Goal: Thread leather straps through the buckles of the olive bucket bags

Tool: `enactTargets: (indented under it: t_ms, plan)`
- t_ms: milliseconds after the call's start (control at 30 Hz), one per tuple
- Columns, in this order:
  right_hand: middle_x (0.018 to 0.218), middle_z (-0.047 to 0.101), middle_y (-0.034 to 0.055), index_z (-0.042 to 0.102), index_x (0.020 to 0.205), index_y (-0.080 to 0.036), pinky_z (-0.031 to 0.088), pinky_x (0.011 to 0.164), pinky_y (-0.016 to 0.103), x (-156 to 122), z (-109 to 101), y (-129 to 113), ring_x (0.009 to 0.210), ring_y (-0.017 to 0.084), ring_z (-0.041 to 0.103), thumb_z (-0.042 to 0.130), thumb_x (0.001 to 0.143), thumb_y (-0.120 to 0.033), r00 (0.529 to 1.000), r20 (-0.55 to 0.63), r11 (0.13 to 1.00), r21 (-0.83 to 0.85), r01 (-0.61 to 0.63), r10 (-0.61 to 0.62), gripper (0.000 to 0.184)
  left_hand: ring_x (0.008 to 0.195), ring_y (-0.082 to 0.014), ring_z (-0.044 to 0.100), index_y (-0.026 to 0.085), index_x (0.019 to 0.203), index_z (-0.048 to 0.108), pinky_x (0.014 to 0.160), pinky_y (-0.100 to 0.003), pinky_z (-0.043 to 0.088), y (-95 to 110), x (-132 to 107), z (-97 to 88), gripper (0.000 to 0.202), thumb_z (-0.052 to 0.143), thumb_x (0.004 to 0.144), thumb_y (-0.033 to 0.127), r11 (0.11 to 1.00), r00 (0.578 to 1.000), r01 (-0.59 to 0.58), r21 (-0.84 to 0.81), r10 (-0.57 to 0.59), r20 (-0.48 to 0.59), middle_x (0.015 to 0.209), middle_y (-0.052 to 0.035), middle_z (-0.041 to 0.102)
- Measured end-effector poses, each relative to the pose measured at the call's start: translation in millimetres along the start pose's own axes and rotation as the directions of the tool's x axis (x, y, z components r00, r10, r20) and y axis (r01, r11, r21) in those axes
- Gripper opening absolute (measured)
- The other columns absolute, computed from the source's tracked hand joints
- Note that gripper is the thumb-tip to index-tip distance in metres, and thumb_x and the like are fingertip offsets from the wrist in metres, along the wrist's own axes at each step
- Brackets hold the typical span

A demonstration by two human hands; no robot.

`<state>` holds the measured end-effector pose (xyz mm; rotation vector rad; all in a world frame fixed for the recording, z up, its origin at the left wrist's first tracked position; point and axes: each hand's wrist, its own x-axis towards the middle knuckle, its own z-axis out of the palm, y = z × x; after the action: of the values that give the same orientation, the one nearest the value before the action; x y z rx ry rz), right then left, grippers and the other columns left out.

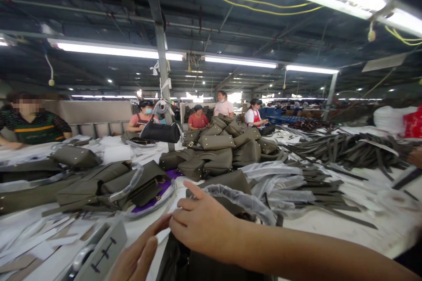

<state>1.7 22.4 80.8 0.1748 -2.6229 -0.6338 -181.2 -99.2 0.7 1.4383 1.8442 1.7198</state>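
Note:
My right hand (204, 221) reaches across from the right, its index finger stretched out and its other fingers curled. Whatever those curled fingers may hold is hidden. From the lower edge comes my left hand (141, 248), fingers extended and thumb apart, its fingertips meeting the right hand's fingers. Directly below both hands is a dark olive bag (211, 268), partly covered by my right forearm. Behind the right hand lies a bag handle wrapped in clear plastic (242, 197). A pale strip (176, 202) shows beside the right fingers; I cannot tell whether it is held.
Olive bags are heaped (217, 158) ahead, with more bags (89, 184) at left. Dark straps (343, 149) and plastic-wrapped handles (280, 180) spread to the right. A grey box with a metal ring (108, 246) stands at lower left. Several people sit or stand across the table.

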Motion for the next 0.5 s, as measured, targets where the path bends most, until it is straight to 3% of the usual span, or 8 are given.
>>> enactTargets:
  t_ms: [33, 100, 167, 200, 267, 333, 400, 500]
  plan:
    - [0.099, 0.071, 0.0072, 0.066, 0.099, -0.014, 0.018, 0.117, 0.056, -6, -2, -4, 0.101, 0.023, 0.06, 0.043, 0.098, -0.015, 0.998, -0.054, 0.999, 0.029, -0.017, 0.019, 0.023, 0.104, -0.0266, 0.067, 0.026, 0.103, 0.075, 0.092, -0.031, 0.054, 13, 6, 8.9, 0.037, 0.066, 0.077, 0.051, 1.0, 0.998, -0.025, -0.02, 0.026, 0.052, 0.107, -0.0046, 0.074]
    - [0.117, 0.067, 0.0092, 0.064, 0.112, -0.016, 0.026, 0.115, 0.051, -26, -7, -12, 0.119, 0.022, 0.053, 0.039, 0.1, -0.017, 0.985, -0.134, 0.983, 0.163, -0.088, 0.111, 0.027, 0.1, -0.0256, 0.065, 0.02, 0.108, 0.072, 0.09, -0.031, 0.053, 34, 14, 23.7, 0.038, 0.063, 0.082, 0.047, 0.997, 0.965, -0.041, -0.062, 0.056, 0.256, 0.103, -0.0069, 0.072]
    - [0.12, 0.067, 0.007, 0.063, 0.116, -0.02, 0.039, 0.107, 0.041, -53, -12, -18, 0.117, 0.019, 0.056, 0.04, 0.101, -0.021, 0.95, -0.124, 0.89, 0.4, -0.218, 0.288, 0.028, 0.087, -0.0218, 0.064, 0.017, 0.105, 0.07, 0.081, -0.029, 0.052, 48, 16, 31.6, 0.036, 0.059, 0.086, 0.045, 0.995, 0.928, -0.007, -0.096, 0.043, 0.371, 0.09, -0.0058, 0.07]
    - [0.111, 0.07, 0.0064, 0.065, 0.111, -0.021, 0.046, 0.098, 0.036, -67, -13, -20, 0.106, 0.018, 0.062, 0.041, 0.101, -0.025, 0.906, -0.077, 0.791, 0.523, -0.318, 0.415, 0.027, 0.08, -0.0194, 0.061, 0.015, 0.099, 0.069, 0.076, -0.026, 0.05, 52, 15, 33.0, 0.034, 0.057, 0.088, 0.045, 0.995, 0.915, 0.018, -0.101, 0.024, 0.402, 0.084, -0.0043, 0.067]
    - [0.094, 0.073, 0.0056, 0.067, 0.105, -0.02, 0.053, 0.082, 0.033, -90, -13, -23, 0.086, 0.018, 0.068, 0.041, 0.101, -0.036, 0.747, 0.2, 0.445, 0.695, -0.564, 0.634, 0.031, 0.073, -0.0154, 0.054, 0.015, 0.088, 0.065, 0.069, -0.022, 0.044, 56, 12, 32.6, 0.033, 0.052, 0.092, 0.045, 0.993, 0.907, 0.065, -0.101, -0.017, 0.422, 0.075, -0.0016, 0.06]
    - [0.091, 0.073, 0.007, 0.068, 0.106, -0.018, 0.056, 0.076, 0.034, -104, -8, -25, 0.08, 0.02, 0.07, 0.04, 0.099, -0.049, 0.571, 0.48, 0.065, 0.726, -0.685, 0.666, 0.042, 0.07, -0.0137, 0.05, 0.015, 0.082, 0.061, 0.066, -0.021, 0.039, 57, 9, 31.0, 0.035, 0.05, 0.094, 0.045, 0.99, 0.904, 0.084, -0.117, -0.026, 0.426, 0.073, -0.0005, 0.056]
    - [0.103, 0.073, 0.0107, 0.067, 0.113, -0.016, 0.056, 0.084, 0.04, -108, -2, -24, 0.09, 0.023, 0.071, 0.042, 0.095, -0.058, 0.48, 0.608, -0.202, 0.728, -0.655, 0.632, 0.052, 0.069, -0.0133, 0.047, 0.015, 0.08, 0.059, 0.065, -0.021, 0.037, 58, 7, 30.6, 0.036, 0.049, 0.094, 0.046, 0.985, 0.905, 0.085, -0.148, -0.014, 0.426, 0.072, -0.0003, 0.054]
    - [0.113, 0.07, 0.013, 0.063, 0.121, -0.015, 0.05, 0.1, 0.044, -99, -1, -16, 0.107, 0.024, 0.067, 0.049, 0.093, -0.058, 0.443, 0.587, -0.433, 0.805, -0.406, 0.677, 0.053, 0.067, -0.0137, 0.045, 0.015, 0.075, 0.056, 0.065, -0.022, 0.036, 60, 6, 31.4, 0.042, 0.044, 0.095, 0.05, 0.979, 0.909, 0.083, -0.185, 0.002, 0.417, 0.069, -0.0003, 0.051]
